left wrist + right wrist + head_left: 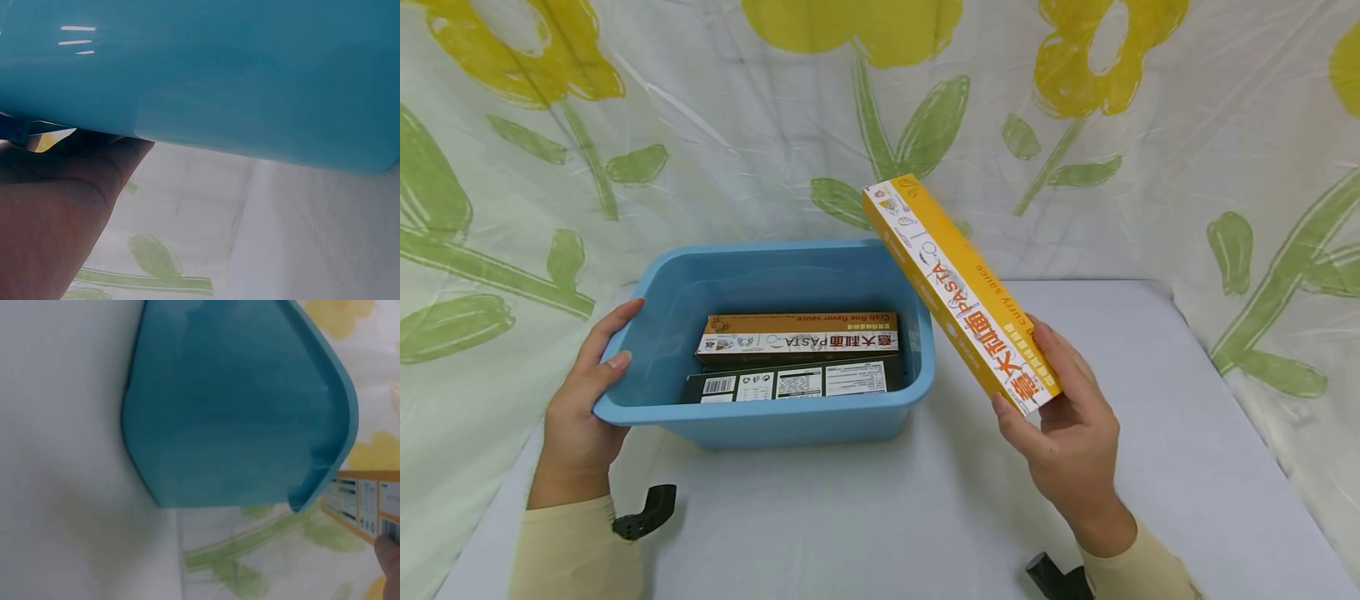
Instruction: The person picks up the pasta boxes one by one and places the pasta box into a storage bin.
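Note:
My left hand (583, 408) grips the left rim of a light blue plastic basin (790, 429), thumb over the edge. In the left wrist view that hand (56, 212) lies against the basin's outer wall (219, 75). A yellow curry sauce pasta box (958, 292) is pinched near its lower end by my right hand (1067, 433). The box tilts up to the left, its upper part overlapping the basin's right rim in the head view. Inside the basin lie an orange-brown crab roe pasta box (797, 337) and, in front, a dark box (790, 381) with white label panels.
The basin stands on a table with a white cover (820, 517). Behind it hangs a pale curtain (715, 167) printed with yellow flowers and green leaves. Dark wrist mounts (647, 512) sit at both sleeves.

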Available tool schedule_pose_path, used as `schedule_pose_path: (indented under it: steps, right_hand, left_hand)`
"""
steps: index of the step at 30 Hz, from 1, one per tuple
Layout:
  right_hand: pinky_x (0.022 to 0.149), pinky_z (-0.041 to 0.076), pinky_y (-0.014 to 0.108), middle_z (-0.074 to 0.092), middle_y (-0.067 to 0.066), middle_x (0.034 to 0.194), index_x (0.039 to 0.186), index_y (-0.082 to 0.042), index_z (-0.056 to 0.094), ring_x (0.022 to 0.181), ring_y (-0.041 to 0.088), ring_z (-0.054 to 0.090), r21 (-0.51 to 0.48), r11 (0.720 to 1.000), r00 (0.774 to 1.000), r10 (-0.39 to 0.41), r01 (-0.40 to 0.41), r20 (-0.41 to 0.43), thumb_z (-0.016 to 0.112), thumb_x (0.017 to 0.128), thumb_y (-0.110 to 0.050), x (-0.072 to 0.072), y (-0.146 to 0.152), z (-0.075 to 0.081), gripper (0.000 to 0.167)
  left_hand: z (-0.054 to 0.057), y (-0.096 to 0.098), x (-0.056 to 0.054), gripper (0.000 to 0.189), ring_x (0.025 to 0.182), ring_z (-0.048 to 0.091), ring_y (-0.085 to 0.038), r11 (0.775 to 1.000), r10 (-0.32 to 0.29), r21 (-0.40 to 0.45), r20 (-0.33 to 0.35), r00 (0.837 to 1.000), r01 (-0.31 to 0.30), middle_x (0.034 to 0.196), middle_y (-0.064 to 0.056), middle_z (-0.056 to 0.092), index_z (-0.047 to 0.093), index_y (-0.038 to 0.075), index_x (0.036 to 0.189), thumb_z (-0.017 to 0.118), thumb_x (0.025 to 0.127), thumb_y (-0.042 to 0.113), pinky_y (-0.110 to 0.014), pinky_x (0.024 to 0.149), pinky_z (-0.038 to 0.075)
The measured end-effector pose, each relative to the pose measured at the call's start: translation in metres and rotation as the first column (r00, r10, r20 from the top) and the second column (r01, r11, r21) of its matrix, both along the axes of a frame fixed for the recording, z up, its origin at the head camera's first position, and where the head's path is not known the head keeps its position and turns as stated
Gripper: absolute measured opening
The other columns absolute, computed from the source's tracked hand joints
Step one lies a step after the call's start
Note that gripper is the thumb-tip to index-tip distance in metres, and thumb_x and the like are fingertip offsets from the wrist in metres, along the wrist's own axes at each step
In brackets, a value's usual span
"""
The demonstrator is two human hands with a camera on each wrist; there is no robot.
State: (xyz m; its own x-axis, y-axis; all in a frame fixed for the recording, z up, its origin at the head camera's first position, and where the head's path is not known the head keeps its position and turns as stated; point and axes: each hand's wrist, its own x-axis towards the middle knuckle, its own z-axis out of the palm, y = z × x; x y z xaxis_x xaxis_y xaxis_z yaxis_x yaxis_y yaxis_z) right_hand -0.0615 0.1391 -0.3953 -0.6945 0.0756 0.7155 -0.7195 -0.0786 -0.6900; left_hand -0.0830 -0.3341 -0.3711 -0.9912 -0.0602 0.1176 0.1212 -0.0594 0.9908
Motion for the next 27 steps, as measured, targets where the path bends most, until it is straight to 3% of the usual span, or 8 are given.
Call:
schedule_pose_path:
  steps: [9, 17, 27]
  right_hand:
    - [0.099, 0.053, 0.032, 0.045, 0.038, 0.154, 0.151, 0.02, 0.048, 0.129, 0.041, 0.054, 0.043, 0.999, 1.0, 0.026, -0.026, 0.018, 0.068, 0.073, 0.03, 0.0036, 0.0002, 0.0031, 0.08]
    - [0.098, 0.054, 0.031, 0.048, 0.038, 0.153, 0.15, 0.021, 0.048, 0.131, 0.041, 0.054, 0.044, 0.995, 0.995, 0.093, -0.095, 0.036, 0.069, 0.073, 0.031, 0.0038, 0.0007, 0.0012, 0.08]
    - [0.095, 0.055, 0.029, 0.047, 0.035, 0.154, 0.151, 0.018, 0.05, 0.128, 0.037, 0.056, 0.119, 0.977, 0.983, 0.166, -0.175, 0.084, 0.07, 0.075, 0.029, 0.0044, 0.0014, 0.0016, 0.079]
  left_hand:
    - [-0.0003, -0.0001, -0.0001, 0.065, 0.158, 0.01, -0.037, 1.0, 0.005, -0.006, 0.002, 1.0, -0.005, 0.178, 0.002, 0.013, 0.038, 0.029, 0.171, 0.042, 0.106, 0.025, -0.07, 0.117, 0.007]
    - [-0.0004, 0.0004, -0.0005, 0.065, 0.158, 0.011, -0.038, 1.0, 0.007, -0.01, 0.006, 1.0, -0.007, 0.178, 0.002, 0.013, 0.039, 0.029, 0.171, 0.042, 0.106, 0.026, -0.071, 0.117, 0.008]
    - [-0.0005, -0.0003, -0.0003, 0.065, 0.158, 0.01, -0.037, 1.0, -0.001, -0.013, -0.006, 1.0, 0.001, 0.178, 0.002, 0.012, 0.038, 0.028, 0.171, 0.041, 0.106, 0.025, -0.068, 0.118, 0.007]
